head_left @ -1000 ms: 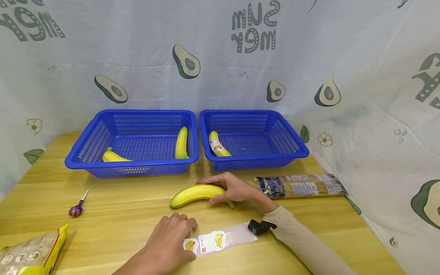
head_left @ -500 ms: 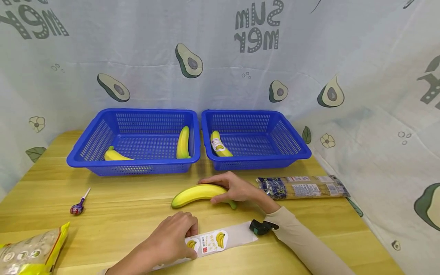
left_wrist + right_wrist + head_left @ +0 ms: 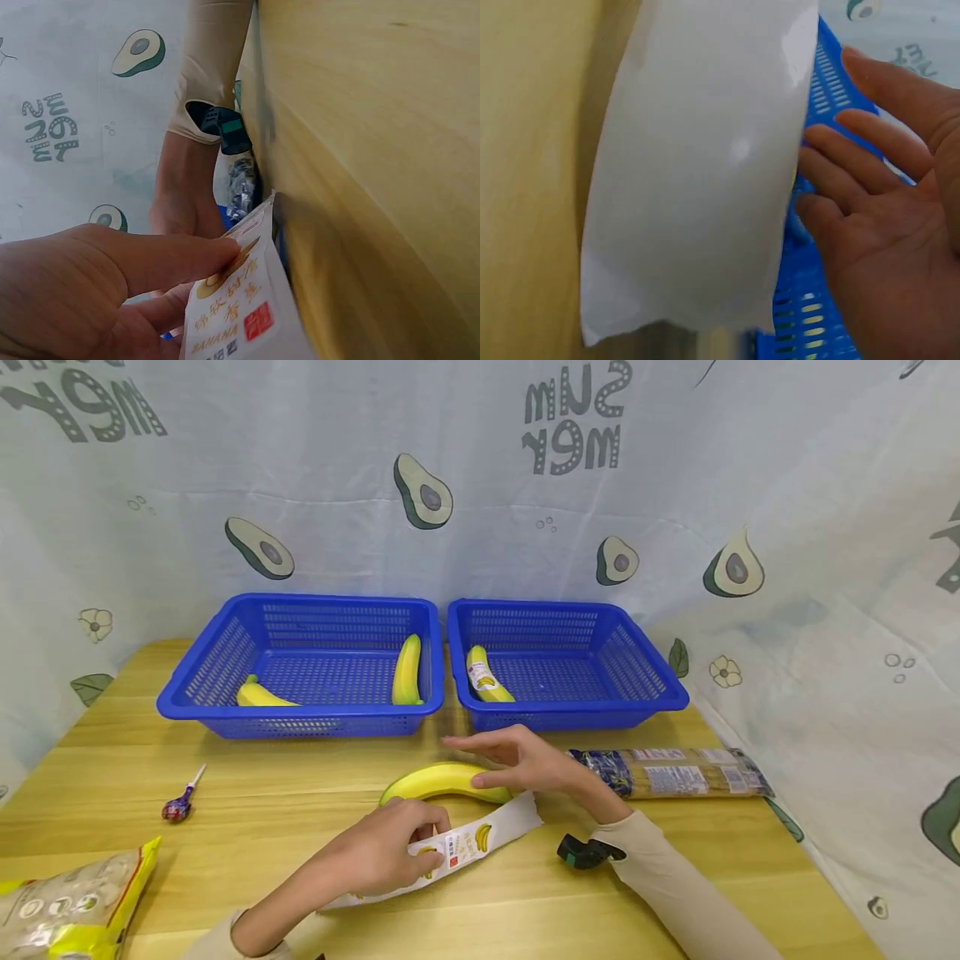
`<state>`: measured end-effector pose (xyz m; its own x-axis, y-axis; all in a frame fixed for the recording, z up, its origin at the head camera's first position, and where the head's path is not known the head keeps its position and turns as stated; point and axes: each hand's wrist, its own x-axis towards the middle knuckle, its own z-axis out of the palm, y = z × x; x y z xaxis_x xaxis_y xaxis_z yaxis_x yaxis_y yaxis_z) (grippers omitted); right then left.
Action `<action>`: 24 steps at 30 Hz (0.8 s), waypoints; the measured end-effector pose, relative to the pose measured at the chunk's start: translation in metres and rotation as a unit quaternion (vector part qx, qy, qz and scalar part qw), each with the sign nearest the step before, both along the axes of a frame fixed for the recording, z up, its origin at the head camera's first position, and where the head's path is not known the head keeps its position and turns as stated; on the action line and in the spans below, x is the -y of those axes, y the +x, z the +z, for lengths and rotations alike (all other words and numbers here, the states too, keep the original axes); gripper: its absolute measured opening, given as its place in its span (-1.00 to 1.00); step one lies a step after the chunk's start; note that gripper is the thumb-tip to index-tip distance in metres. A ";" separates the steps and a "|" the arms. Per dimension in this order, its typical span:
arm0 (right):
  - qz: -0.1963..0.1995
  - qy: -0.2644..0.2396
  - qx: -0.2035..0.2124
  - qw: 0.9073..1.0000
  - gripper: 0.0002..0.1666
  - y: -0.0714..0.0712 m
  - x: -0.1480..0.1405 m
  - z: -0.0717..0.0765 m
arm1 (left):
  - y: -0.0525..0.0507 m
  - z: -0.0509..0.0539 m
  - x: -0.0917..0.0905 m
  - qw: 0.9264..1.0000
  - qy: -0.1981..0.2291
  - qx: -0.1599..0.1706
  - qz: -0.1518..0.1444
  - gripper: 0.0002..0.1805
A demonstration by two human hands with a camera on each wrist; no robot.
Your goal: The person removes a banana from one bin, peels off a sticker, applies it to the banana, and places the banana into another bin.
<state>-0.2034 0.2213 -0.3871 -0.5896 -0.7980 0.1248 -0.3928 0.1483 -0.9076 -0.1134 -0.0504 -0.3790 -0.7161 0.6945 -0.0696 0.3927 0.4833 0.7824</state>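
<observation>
A strip of banana stickers on pale backing is pinched between the thumb and fingers of my left hand. The left wrist view shows the thumb lying across a printed sticker. Its free end, raised off the table, reaches toward my right forearm; the right wrist view shows the bare backing. My right hand hovers over the right part of a yellow banana, fingers extended, holding nothing. Whether its thumb touches the banana is unclear. The strip and left hand partly cover the banana's lower edge.
Behind stand two blue baskets. The left basket contains two bananas; the right basket has one banana with a sticker. A long packet of noodles lies right, a lollipop and a yellow-edged bag left.
My left hand has lifted the sticker strip off the table and brought it up toward the banana. My right hand's fingers have straightened and come away from the banana, which stays in place.
</observation>
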 end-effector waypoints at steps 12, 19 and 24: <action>0.050 -0.090 -0.117 0.988 -0.59 0.020 0.014 0.032 | -0.008 0.037 -0.004 0.999 0.046 -0.013 0.025 -0.78; 0.038 -0.071 -0.143 0.986 -0.67 0.028 0.019 0.041 | -0.012 0.042 0.000 0.996 0.077 -0.022 0.025 -0.83; 0.022 -0.053 -0.165 0.985 -0.73 0.030 0.020 0.042 | -0.015 0.044 0.002 0.996 0.085 -0.019 0.029 -0.82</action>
<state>-0.1731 0.2015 -0.3448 -0.4681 -0.7942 0.3875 -0.6734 0.0366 -0.7384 -0.1282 -0.0528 -0.3353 -0.7558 0.6505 0.0743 0.3991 0.3678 0.8399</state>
